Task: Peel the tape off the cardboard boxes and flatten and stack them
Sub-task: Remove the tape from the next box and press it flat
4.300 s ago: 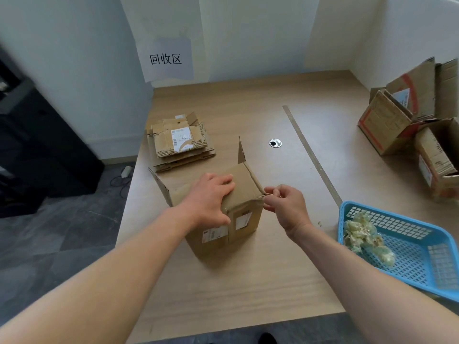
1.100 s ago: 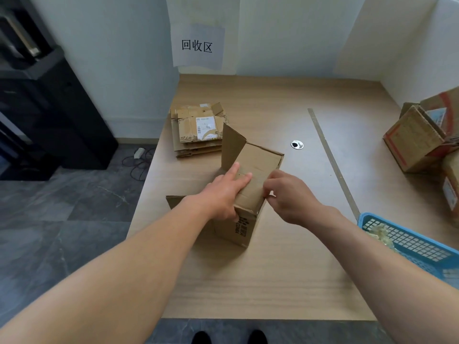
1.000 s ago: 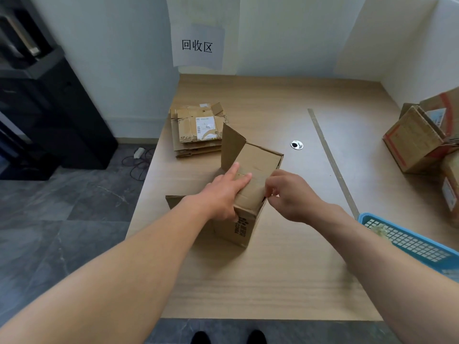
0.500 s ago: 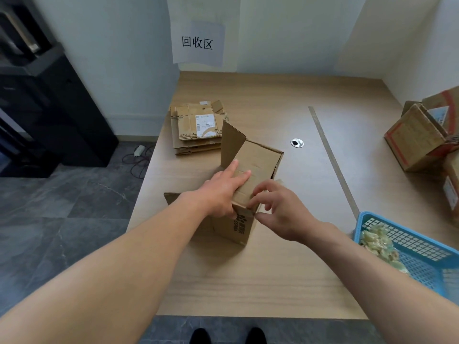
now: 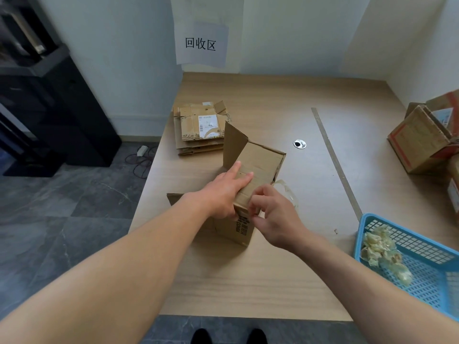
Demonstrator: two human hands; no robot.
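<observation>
The box (image 5: pixel 259 163) stands mid-tabletop (image 5: pixel 248 269). The left hand (image 5: pixel 223 192) presses flat on its top, fingers straight. The right hand (image 5: pixel 273 217) pinches tape (image 5: pixel 288 191) curling off the box's 3 o'clock side. The flattened stack (image 5: pixel 198 127) lies at 11 o'clock, the basket (image 5: pixel 427 281) at 4.

Brown cardboard box (image 5: pixel 260 162), blue grid-mesh basket (image 5: pixel 432 276), pale wood-grain table (image 5: pixel 248 281)

A white paper sheet (image 5: pixel 201 44) reads "回收区"; the black print on the brown cardboard box (image 5: pixel 258 165) is too blurred to read.
</observation>
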